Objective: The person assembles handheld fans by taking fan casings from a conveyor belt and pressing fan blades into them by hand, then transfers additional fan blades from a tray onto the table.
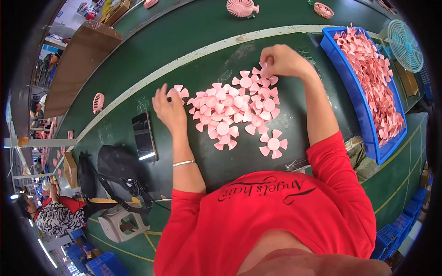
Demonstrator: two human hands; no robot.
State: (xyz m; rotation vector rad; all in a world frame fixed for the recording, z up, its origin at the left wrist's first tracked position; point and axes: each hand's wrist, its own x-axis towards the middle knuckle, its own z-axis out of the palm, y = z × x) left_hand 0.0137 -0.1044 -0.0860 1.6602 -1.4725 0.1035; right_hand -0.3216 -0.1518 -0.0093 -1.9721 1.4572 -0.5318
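Note:
A heap of pink fan blades (223, 108), each a small propeller with several vanes around a round hub, lies on the dark green table. My right hand (285, 61) is at the heap's far right edge, fingers curled together on a pink fan blade (273, 80) that they partly cover. My left hand (169, 110) is left of the heap with its fingers apart. Beside its thumb is another pink fan blade (179, 91); whether they touch is hard to see. A separate fan blade (273, 144) lies toward me at the right.
A blue bin (341, 69) full of pink blades stands at the right, near a teal desk fan (405, 45). A phone (144, 137) and a black bag (120, 165) lie left. Pink fan grilles (241, 8) sit on the belt (184, 34) beyond the pale rail. A co-worker (57, 214) is far left.

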